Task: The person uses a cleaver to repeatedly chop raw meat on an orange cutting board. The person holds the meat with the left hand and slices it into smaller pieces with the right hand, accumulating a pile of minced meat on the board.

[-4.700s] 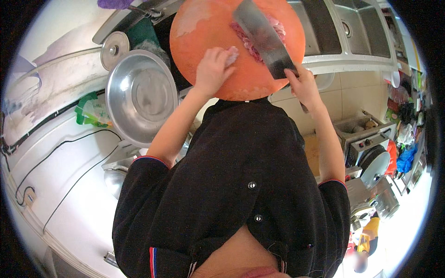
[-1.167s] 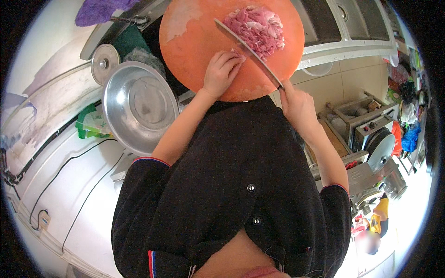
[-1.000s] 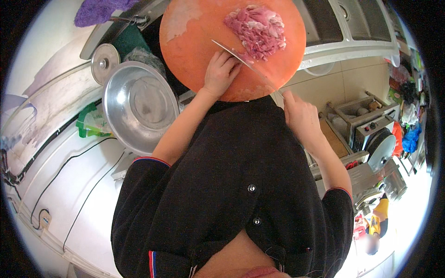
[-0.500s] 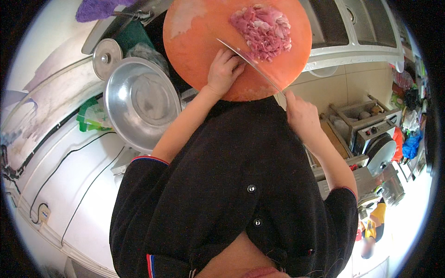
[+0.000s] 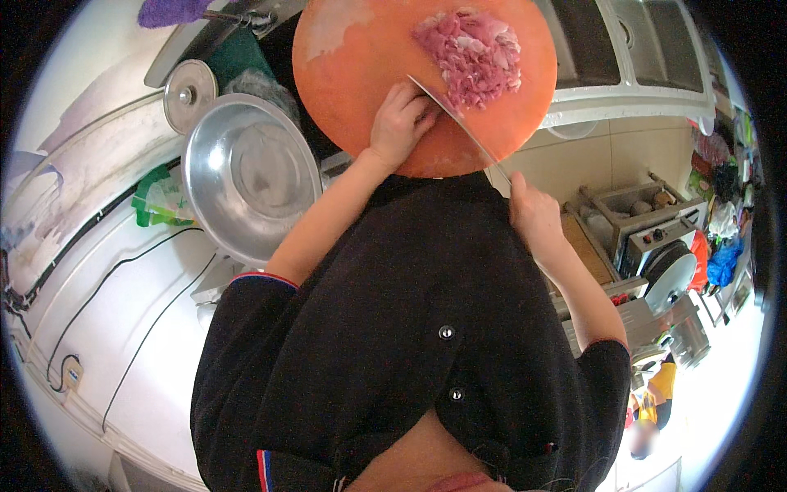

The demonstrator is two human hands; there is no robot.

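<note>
On a round orange cutting board (image 5: 348, 107) lies a heap of cut raw pink meat (image 5: 479, 66), towards the far right. My right hand (image 5: 534, 211), just off the board's near right edge, is closed round the handle of a long kitchen knife (image 5: 461, 123). Its thin blade slants across the board to the far left, between the meat heap and my left hand (image 5: 402, 123). The left fingers are curled down on the board, close against the blade near its tip. Whatever lies under them, if anything, is hidden.
A wide metal bowl (image 5: 250, 176) stands left of the board, with a pot lid (image 5: 189, 96) beyond it. A steel sink (image 5: 578, 41) adjoins the far right. Farther right is kitchen equipment (image 5: 656, 238), and another person (image 5: 658, 398) shows low at the right.
The knife has slid back to the right, so its tip now sits nearer my left fingers. My left hand stays in nearly the same place.
</note>
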